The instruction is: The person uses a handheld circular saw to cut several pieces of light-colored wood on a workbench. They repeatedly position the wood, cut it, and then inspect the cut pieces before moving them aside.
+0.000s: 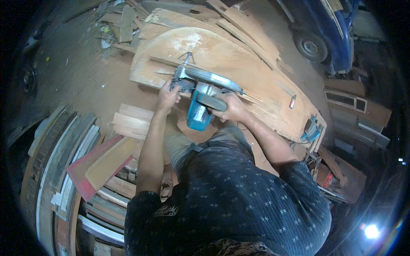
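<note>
Fingers of two hands, left hand (168, 97) and right hand (230, 109), clamp one circular saw (200, 96); one board (239, 68) beneath.

Saw blade hidden under guard of circular saw (200, 91); left hand (168, 97) fingertips hidden behind saw front; blue vehicle (324, 30) cut off by top edge; blue tool (311, 133) at tabletop right corner too blurred to identify

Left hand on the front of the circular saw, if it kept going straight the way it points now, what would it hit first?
The left hand points up-picture at the circular saw, whose front end it already grips. Past that, it would likely meet the curved wooden panel; depth is hard to judge.
</note>
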{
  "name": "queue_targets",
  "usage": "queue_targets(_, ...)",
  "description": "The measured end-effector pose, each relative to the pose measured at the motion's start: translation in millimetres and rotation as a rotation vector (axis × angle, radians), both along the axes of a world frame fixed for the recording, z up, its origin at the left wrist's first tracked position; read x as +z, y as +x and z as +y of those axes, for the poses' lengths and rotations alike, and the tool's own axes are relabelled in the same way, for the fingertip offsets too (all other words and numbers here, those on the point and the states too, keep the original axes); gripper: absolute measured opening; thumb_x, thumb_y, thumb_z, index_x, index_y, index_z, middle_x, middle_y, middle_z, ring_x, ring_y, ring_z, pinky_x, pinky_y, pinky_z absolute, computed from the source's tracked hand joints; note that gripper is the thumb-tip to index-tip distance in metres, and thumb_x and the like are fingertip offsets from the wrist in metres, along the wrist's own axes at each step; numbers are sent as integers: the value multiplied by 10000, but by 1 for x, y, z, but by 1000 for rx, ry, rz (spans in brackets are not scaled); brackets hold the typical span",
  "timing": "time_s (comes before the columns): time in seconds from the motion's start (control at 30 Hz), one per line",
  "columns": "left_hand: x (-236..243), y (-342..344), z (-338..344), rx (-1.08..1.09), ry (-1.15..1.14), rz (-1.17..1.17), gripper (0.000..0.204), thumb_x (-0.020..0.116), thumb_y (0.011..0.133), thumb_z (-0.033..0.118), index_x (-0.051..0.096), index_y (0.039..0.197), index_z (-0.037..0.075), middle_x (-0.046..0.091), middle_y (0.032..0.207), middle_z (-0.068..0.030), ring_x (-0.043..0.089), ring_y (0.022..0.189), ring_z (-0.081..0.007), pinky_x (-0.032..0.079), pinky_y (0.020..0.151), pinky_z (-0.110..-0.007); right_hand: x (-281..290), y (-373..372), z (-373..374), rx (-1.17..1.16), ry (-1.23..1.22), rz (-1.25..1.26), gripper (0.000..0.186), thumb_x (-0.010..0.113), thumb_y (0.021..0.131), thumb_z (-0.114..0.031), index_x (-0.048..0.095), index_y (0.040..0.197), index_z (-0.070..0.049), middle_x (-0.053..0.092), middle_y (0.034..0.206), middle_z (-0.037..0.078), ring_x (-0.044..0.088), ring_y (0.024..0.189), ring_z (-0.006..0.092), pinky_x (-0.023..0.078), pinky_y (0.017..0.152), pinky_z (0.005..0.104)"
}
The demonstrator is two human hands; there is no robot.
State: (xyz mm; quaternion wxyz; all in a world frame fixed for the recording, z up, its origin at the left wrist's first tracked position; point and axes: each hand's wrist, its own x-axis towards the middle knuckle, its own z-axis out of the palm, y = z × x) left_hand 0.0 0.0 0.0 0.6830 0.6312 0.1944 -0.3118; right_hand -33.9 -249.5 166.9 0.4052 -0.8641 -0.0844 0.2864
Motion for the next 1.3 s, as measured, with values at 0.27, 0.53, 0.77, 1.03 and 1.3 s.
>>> queue_targets(0.27, 6, 0, 4, 26, -26, -75, 349, 645, 963, 157, 571, 1277, 22, 655, 868, -17, 536, 534, -52, 438, 438, -203, -9, -3, -5, 67, -2, -240, 292, 778, 784, -271, 680, 909, -26, 710, 853, 206, 695, 814, 401, 534, 746, 469)
queue_targets(0.53, 15, 5, 20, 10, 38, -54, 318, 642, 961, 171, 585, 1239, 29, 655, 873, -17, 538, 529, -59, 429, 432, -214, -12, -2, 7, 69, 43, -273, 265, 775, 751, -237, 661, 871, -30, 694, 825, 207, 684, 803, 410, 531, 737, 474)
queue_targets(0.77, 26, 17, 25, 8, 82, -83, 282, 631, 962, 161, 610, 1211, 31, 658, 858, -12, 534, 514, -63, 428, 419, -220, -10, 8, 18, 60, 33, -263, 285, 794, 753, -271, 699, 886, -37, 700, 795, 219, 693, 767, 408, 543, 709, 477)
queue_targets(1.03, 26, 13, 28, 28, 125, -48, 271, 607, 974, 140, 606, 1220, 28, 660, 854, -21, 569, 546, -65, 455, 429, -223, -7, 6, 15, 63, 42, -279, 323, 811, 776, -309, 715, 904, -28, 705, 792, 227, 703, 744, 403, 557, 689, 465)
queue_targets(1.3, 128, -33, -15, 300, -63, -131, 575, 541, 1035, 500, 527, 1380, 41, 663, 1153, -138, 699, 944, -222, 587, 789, -339, 59, -41, -73, -41, 46, -459, 426, 840, 785, -361, 738, 1039, -35, 747, 896, 193, 731, 813, 377, 584, 766, 438)
